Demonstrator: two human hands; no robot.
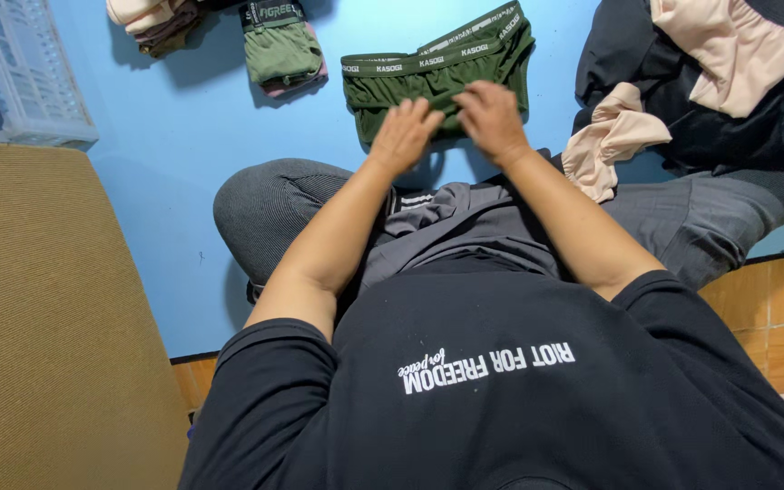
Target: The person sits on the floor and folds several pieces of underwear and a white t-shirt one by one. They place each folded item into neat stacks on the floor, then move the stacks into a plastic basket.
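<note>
A pair of dark green briefs (433, 77) lies spread on the blue mat (183, 136) in front of my crossed legs. My left hand (406, 134) rests on the lower edge of the briefs, fingers pressed flat on the fabric. Close beside it, my right hand (492, 118) pinches the cloth near the bottom middle. The two hands nearly touch. The waistband of the briefs points away from me.
A folded olive-green garment (281, 50) and a folded beige pile (151, 20) lie at the far edge. A heap of dark and pink clothes (700, 82) sits on the right. A white plastic basket (24, 73) stands far left, a tan cushion (38, 318) near left.
</note>
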